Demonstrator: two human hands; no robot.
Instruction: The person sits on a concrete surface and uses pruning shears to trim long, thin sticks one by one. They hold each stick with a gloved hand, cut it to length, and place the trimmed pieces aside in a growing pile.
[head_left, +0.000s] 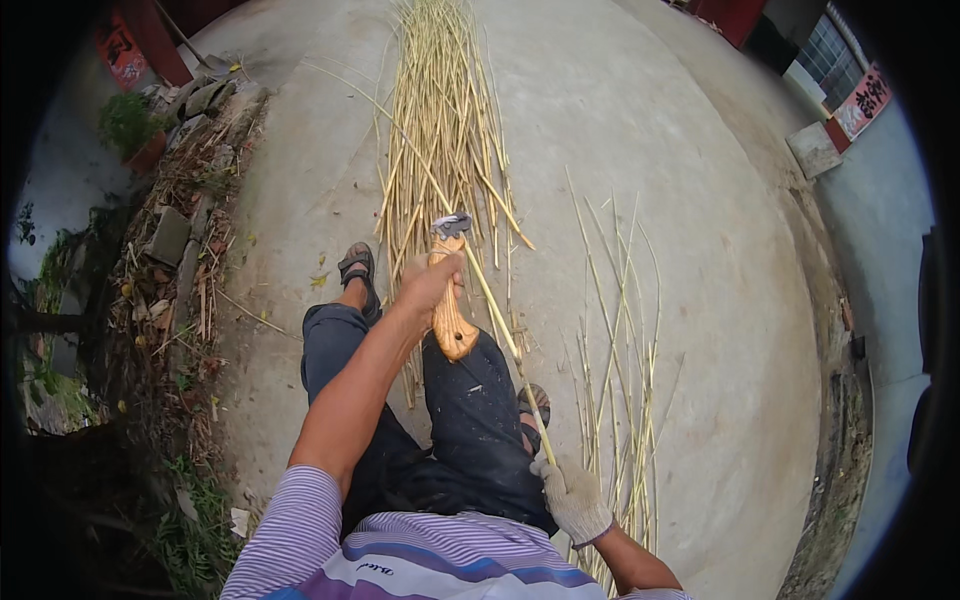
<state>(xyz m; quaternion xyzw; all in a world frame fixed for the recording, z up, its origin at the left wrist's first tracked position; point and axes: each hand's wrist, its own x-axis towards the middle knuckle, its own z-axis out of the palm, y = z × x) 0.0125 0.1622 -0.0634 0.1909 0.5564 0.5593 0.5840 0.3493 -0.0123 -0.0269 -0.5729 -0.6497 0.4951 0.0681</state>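
Note:
My bare left hand (428, 288) is wrapped round a wooden-handled tool (455, 325), held over my left thigh. The handle is pale and grained, with a hole at its lower end; a short dark metal head shows at its top, and I cannot make out its edge. In a white knitted glove, my right hand (577, 502) grips a long thin yellowish stalk (493, 307) beside my right hip. This stalk slants up and left, passing close by the metal head and on over the pile. Whether it touches the metal I cannot tell.
A long pile of straw-coloured stalks (440, 110) lies ahead on the concrete floor (700, 250). Several thinner stalks (615, 370) lie to my right. Bricks and dry debris (175, 235) line the left edge, near a potted plant (135, 130). A wall (890, 200) bounds the right.

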